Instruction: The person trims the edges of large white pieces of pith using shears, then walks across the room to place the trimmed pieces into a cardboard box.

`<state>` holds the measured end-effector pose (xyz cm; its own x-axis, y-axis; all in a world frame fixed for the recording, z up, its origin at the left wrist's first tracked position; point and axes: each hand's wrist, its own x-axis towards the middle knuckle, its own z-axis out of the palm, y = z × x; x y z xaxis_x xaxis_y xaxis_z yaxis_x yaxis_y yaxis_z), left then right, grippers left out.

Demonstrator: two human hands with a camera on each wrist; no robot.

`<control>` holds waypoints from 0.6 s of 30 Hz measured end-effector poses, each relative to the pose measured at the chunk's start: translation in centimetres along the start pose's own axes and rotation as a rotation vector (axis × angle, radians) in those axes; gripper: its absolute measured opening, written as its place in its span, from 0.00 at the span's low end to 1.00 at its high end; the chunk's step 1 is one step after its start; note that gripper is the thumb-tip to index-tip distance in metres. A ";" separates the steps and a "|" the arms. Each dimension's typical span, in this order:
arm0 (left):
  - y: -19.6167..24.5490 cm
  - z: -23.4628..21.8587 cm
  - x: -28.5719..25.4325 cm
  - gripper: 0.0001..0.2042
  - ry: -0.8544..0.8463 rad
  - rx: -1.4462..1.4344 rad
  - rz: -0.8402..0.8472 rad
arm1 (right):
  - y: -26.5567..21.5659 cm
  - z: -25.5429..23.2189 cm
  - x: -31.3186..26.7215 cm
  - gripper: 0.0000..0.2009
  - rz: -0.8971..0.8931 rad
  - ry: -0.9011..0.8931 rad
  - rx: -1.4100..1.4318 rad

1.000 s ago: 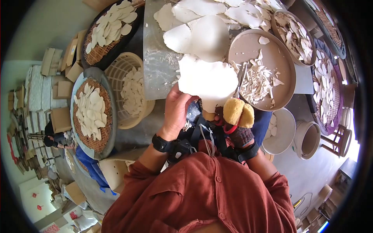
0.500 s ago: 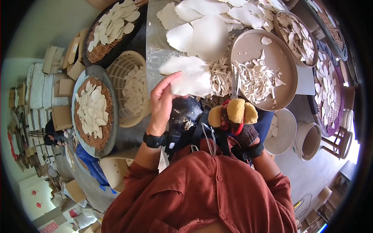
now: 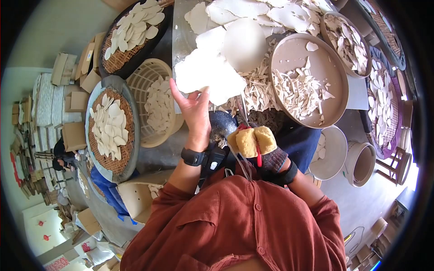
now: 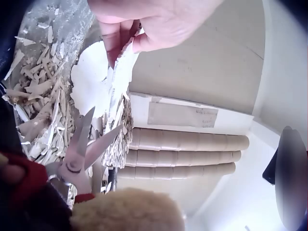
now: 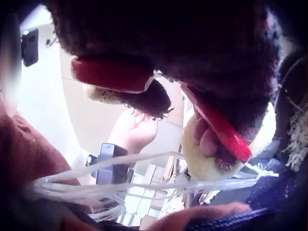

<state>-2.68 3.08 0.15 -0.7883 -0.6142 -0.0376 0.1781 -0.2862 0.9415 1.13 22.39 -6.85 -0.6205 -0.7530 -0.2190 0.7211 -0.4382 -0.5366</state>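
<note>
My bare left hand [image 3: 195, 116] pinches an irregular, flat, pale white sheet [image 3: 209, 77] between thumb and fingers, above the table's near edge. In the left wrist view the sheet [image 4: 120, 72] appears nearly edge-on, with a rough, layered rim. On my right hand [image 3: 275, 160] is a dark knitted glove, with yellow foam pads [image 3: 246, 142] around the fingers. That hand grips red-handled scissors [image 4: 73, 166], whose blades stand apart close below the sheet's lower edge. Red handle loops [image 5: 113, 74] show against the glove in the right wrist view.
A round shallow tray [image 3: 341, 97] of offcut strips stands right of the sheet, with more strips [image 3: 260, 92] heaped beside it. Larger pale sheets [image 3: 246, 43] lie behind. To the left are a plastic basket [image 3: 140, 74] and a woven tray [image 3: 97, 149] with cut pieces.
The sheet has shifted left and turned in my left hand, whose fingers have changed their hold. My right hand has moved left with the scissors, bringing the blades to the sheet's lower right edge.
</note>
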 end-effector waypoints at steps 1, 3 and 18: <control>-0.3 0.0 -0.1 0.42 -0.022 0.004 -0.019 | 0.2 0.1 0.4 0.10 -0.166 0.018 -0.512; -0.9 -0.2 -0.6 0.41 -0.065 0.013 -0.061 | 0.1 0.2 1.0 0.11 -0.175 -0.036 -0.362; 0.1 -0.2 1.1 0.41 -0.280 0.008 -0.308 | 0.5 -1.3 0.0 0.16 -0.048 -0.167 -0.076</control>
<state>-3.42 2.21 0.12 -0.9339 -0.2770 -0.2262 -0.0946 -0.4185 0.9033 1.10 22.74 -8.19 -0.5894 -0.8059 -0.0561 0.6625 -0.4425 -0.6043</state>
